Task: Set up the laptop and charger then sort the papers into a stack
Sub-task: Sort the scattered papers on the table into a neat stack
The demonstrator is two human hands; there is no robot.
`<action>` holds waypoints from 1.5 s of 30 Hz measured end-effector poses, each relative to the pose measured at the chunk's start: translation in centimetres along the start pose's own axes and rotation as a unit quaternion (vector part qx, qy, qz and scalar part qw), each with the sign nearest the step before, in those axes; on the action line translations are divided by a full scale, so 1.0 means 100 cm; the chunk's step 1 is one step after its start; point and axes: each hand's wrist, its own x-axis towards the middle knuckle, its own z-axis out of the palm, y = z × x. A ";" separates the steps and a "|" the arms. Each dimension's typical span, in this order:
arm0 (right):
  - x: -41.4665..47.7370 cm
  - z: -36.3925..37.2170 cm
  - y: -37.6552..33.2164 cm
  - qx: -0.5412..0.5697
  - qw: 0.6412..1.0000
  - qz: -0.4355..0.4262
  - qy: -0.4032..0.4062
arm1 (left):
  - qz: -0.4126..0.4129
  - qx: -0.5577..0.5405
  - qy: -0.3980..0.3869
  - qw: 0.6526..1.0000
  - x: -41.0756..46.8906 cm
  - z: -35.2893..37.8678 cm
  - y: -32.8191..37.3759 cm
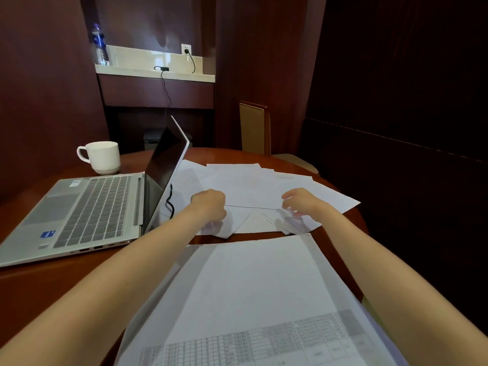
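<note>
Your fan of white paper sheets point(245, 186) is spread mid-table under both hands. Your left hand point(208, 207) curls its fingers onto the near-left corners. Your right hand point(301, 204), blurred, bends over the near-right ones. I can't tell if either one grips. A second white paper pile point(250, 286) lies nearest you. There's one open silver laptop point(87, 207), one black charger cable point(170, 204) and one white mug point(101, 157) on the round red-brown wooden table point(52, 286), with dark panelled walls point(39, 75) around.

Both bare forearms are stretched forward — left hand point(208, 207) is turned knuckles-up, fingers curled under; right hand point(301, 202) is blurred, fingers loosely bent downward.
</note>
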 end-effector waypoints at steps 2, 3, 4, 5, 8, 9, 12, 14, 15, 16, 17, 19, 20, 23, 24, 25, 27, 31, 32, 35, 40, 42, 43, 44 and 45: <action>0.007 0.006 -0.003 0.099 0.993 0.051 0.024 | 0.003 -0.007 -0.015 1.000 0.002 0.004 -0.003; 0.010 0.009 -0.004 0.148 0.986 0.076 0.032 | 0.004 -0.014 -0.030 0.999 0.003 0.007 -0.004; 0.013 0.012 -0.005 0.191 0.976 0.097 0.038 | 0.006 -0.015 -0.044 0.999 0.004 0.010 -0.005; 0.017 0.014 -0.005 0.228 0.966 0.113 0.044 | 0.008 -0.012 -0.055 0.998 0.005 0.013 -0.006; 0.021 0.017 -0.007 0.325 0.935 0.136 0.043 | 0.022 -0.018 -0.078 0.997 0.012 0.023 -0.008; 0.022 0.017 -0.007 0.345 0.927 0.141 0.039 | 0.023 -0.027 -0.078 0.996 0.014 0.024 -0.008; 0.029 0.019 -0.006 0.333 0.930 0.154 0.034 | 0.020 -0.043 -0.072 0.996 0.017 0.023 -0.009; 0.032 0.021 -0.008 0.290 0.942 0.166 0.029 | 0.022 -0.043 -0.061 0.997 0.015 0.023 -0.009; 0.034 0.022 -0.008 0.273 0.946 0.172 0.026 | 0.023 -0.043 -0.052 0.997 0.014 0.024 -0.008; 0.035 0.023 -0.009 0.259 0.950 0.174 0.024 | 0.023 -0.043 -0.044 0.998 0.013 0.025 -0.008; 0.037 0.024 -0.010 0.249 0.953 0.172 0.025 | 0.022 -0.045 -0.040 0.998 0.012 0.027 -0.009; 0.038 0.029 -0.009 0.232 0.959 0.160 0.041 | 0.017 -0.068 -0.047 0.996 0.011 0.027 -0.010; 0.039 0.032 -0.008 0.218 0.962 0.153 0.053 | 0.014 -0.084 -0.057 0.995 0.011 0.026 -0.011; 0.042 0.039 -0.003 0.174 0.970 0.147 0.085 | 0.003 -0.102 -0.093 0.990 0.008 0.020 -0.006; 0.043 0.039 -0.001 0.173 0.969 0.147 0.092 | 0.000 -0.101 -0.103 0.990 0.007 0.019 -0.004; 0.042 0.039 -0.001 0.181 0.968 0.147 0.096 | -0.001 -0.099 -0.111 0.989 0.006 0.019 -0.001; 0.041 0.035 0.000 0.208 0.961 0.145 0.110 | 0.002 -0.098 -0.122 0.988 0.006 0.019 0.002; 0.032 0.026 0.007 0.267 0.940 0.138 0.158 | 0.000 -0.178 -0.133 0.975 0.007 0.015 0.000; 0.029 0.023 0.008 0.290 0.932 0.139 0.167 | -0.008 -0.212 -0.129 0.969 0.007 0.013 -0.001; 0.016 0.018 0.009 0.343 0.911 0.148 0.176 | -0.027 -0.270 -0.128 0.954 0.011 0.009 -0.003; -0.005 0.011 0.006 0.379 0.904 0.127 0.153 | -0.002 -0.216 -0.144 0.966 0.011 0.010 0.014; -0.011 0.009 0.006 0.373 0.908 0.136 0.135 | 0.004 -0.264 -0.125 0.956 0.011 0.011 0.028; -0.014 0.007 0.006 0.364 0.912 0.147 0.116 | -0.001 -0.313 -0.112 0.943 0.011 0.010 0.034; -0.016 0.004 0.007 0.357 0.916 0.159 0.093 | -0.014 -0.367 -0.096 0.925 0.012 0.007 0.039; -0.019 0.002 0.008 0.351 0.918 0.171 0.068 | -0.037 -0.424 -0.083 0.901 0.014 0.004 0.044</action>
